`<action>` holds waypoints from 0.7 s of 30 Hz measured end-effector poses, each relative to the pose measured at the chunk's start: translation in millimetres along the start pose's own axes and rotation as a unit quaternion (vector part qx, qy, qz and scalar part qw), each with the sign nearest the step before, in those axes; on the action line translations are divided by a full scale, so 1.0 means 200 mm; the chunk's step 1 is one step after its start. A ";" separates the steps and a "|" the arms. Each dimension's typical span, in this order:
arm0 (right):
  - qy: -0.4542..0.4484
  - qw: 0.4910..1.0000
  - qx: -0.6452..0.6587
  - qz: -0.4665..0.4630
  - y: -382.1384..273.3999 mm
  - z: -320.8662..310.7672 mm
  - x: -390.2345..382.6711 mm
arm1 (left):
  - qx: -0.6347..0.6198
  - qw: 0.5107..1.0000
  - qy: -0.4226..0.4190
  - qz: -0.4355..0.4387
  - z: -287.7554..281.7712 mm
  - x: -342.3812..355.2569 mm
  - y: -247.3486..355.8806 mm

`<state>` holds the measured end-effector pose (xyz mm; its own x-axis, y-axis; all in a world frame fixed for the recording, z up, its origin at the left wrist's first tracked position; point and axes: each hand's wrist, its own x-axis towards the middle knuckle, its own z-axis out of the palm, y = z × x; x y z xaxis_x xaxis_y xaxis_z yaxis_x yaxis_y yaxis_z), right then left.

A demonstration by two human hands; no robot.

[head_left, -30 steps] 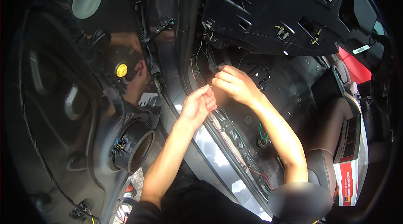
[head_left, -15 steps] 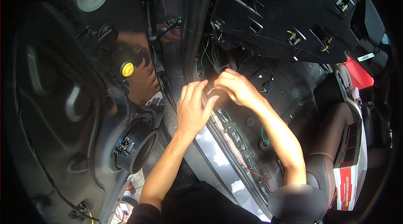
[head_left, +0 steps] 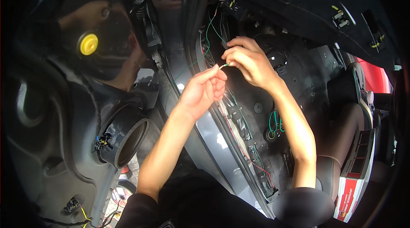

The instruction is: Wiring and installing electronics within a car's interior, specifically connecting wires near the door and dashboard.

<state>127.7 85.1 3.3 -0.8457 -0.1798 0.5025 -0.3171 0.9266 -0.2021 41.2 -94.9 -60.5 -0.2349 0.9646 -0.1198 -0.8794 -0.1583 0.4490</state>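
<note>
Head view: the left hand (head_left: pixel 200 91) pinches the end of a thin green wire (head_left: pixel 225 64) between thumb and forefinger, just above the car's door sill (head_left: pixel 222 138). The right hand (head_left: pixel 247 61) pinches the same wire from the other side, fingertips nearly meeting the left's. More green wire (head_left: pixel 243 117) trails along the sill. Left of the sill, a yellow round plug (head_left: pixel 89 44) sits in the open door panel (head_left: pixel 55 142).
</note>
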 end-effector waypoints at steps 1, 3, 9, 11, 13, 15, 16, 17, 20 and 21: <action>0.000 0.999 0.043 0.019 0.05 0.02 -0.05 | 0.077 0.996 0.029 0.017 0.06 0.00 0.03; 0.079 0.932 0.268 0.232 0.10 0.03 -0.11 | 0.193 0.971 0.062 0.128 0.08 0.01 0.08; 0.214 0.899 0.260 0.281 0.32 0.05 -0.02 | 0.668 0.395 0.195 0.600 0.20 0.39 0.06; 0.201 0.913 0.208 0.286 0.36 0.06 0.00 | 0.656 0.395 0.212 0.607 0.16 0.49 0.06; 0.187 0.924 0.155 0.294 0.37 0.06 0.01 | 0.596 0.440 0.260 0.619 0.17 0.53 0.07; 0.208 0.941 0.083 0.253 0.38 0.06 0.02 | 0.585 0.507 0.236 0.588 0.19 0.53 0.07; 0.204 0.941 0.081 0.256 0.39 0.05 0.03 | 0.554 0.577 0.249 0.546 0.21 0.54 0.08; 0.204 0.951 0.051 0.229 0.39 0.05 0.04 | 0.519 0.642 0.261 0.499 0.23 0.55 0.10; 0.193 0.948 0.067 0.243 0.36 0.06 0.12 | 0.310 0.808 0.259 0.430 0.27 0.54 0.09; 0.181 0.935 0.104 0.286 0.34 0.05 0.16 | 0.155 0.889 0.231 0.364 0.28 0.55 0.09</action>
<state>76.0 138.8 -2.4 -0.7133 0.4844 0.5066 0.0337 0.7456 -0.6655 23.2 19.5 -16.5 -0.9027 0.4299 -0.0161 -0.2851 -0.5698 0.7708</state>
